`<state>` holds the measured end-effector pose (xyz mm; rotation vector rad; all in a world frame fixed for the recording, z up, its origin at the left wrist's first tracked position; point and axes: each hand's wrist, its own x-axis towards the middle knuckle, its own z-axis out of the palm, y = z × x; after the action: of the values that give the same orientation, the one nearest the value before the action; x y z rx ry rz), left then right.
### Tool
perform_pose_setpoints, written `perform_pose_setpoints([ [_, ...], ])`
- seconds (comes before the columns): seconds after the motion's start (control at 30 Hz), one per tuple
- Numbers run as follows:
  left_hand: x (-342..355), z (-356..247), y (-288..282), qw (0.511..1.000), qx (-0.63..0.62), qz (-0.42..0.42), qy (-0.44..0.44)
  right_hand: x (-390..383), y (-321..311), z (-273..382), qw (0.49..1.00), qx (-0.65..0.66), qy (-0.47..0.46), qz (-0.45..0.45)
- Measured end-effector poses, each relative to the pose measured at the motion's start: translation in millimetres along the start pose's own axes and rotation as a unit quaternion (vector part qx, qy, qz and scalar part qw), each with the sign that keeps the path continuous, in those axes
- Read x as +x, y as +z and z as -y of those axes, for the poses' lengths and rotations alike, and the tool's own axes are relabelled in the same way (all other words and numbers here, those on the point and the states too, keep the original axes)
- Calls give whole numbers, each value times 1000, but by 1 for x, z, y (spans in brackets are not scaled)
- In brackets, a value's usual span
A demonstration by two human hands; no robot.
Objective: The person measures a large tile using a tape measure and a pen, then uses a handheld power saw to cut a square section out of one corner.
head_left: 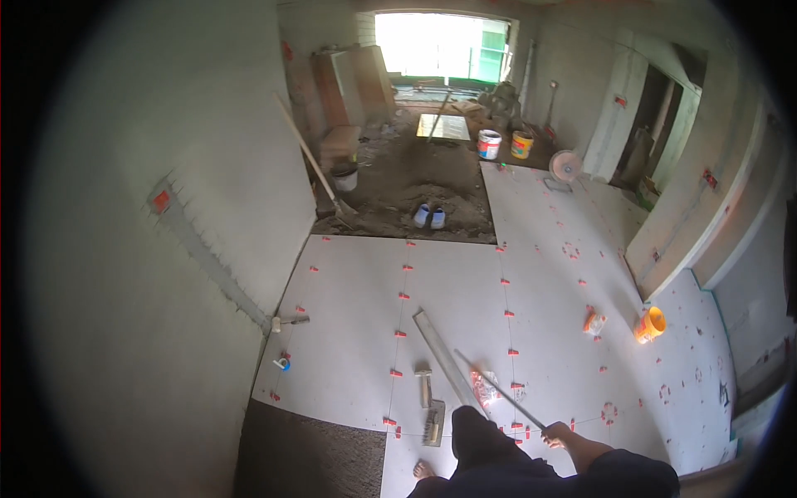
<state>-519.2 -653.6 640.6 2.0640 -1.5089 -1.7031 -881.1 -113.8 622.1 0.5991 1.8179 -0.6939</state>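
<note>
My right hand (557,436) at the lower right grips a long thin rod (523,407), angled forward-left over white floor tiles (448,324) with red levelling clips along the joints. My left hand is not visible. A long metal straightedge (440,349) lies left of the rod, partly hidden by my dark-clothed leg. A rubber mallet (424,386) and a notched trowel (433,422) lie beside it. A bag of red clips (486,388) is under the rod. A bare foot (422,469) shows at the bottom.
Bare screed (307,456) borders the tiles at lower left; rough mortar (390,183) with sandals lies ahead. A shovel (303,141) leans at the left wall. A yellow bucket (650,325), a fan (565,166) and paint buckets (490,145) stand around. A doorway opens at right.
</note>
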Motion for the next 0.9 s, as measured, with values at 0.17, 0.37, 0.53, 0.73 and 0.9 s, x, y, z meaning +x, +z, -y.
perform_pose_setpoints([
  [0.17,53,-54,28,999,37,8,-38,15,-16,26,984,154,-90,-3],
  [0.37,152,-74,104,988,108,-36,-106,92,-45,44,980,182,-76,-5],
  [0.53,137,-135,274,985,127,33,-111,204,-105,52,989,143,-34,34],
  [0.73,76,-232,413,990,74,96,-75,269,-169,306,963,230,-133,43],
  [0.9,79,-322,430,994,-46,98,-5,250,-262,501,955,223,-194,36],
])
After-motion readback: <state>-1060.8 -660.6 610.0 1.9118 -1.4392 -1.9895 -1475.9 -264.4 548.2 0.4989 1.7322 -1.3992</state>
